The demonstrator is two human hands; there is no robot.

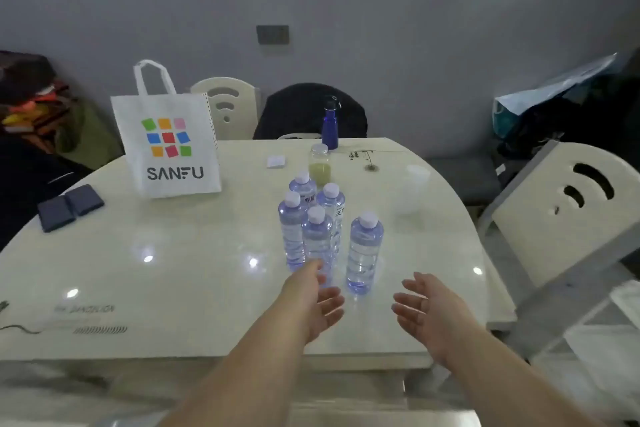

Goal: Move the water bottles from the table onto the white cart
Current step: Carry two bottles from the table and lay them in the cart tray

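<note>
Several clear water bottles with white caps stand upright in a tight cluster (313, 218) on the glossy cream table (194, 253). One bottle (363, 250) stands slightly apart at the right front. My left hand (317, 298) is open, fingers spread, just in front of the nearest bottle of the cluster (317, 239). My right hand (427, 305) is open, palm turned inward, to the right of the separate bottle and not touching it. At the far right edge a white shelf-like surface (620, 302) may be the cart; I cannot tell.
A white SANFU tote bag (169, 146) stands at the back left. Behind the cluster are a jar with green content (319, 165) and a dark blue flask (329, 126). A clear plastic cup (414, 191), two dark pads (69, 206) and cream chairs (568, 211) surround the table.
</note>
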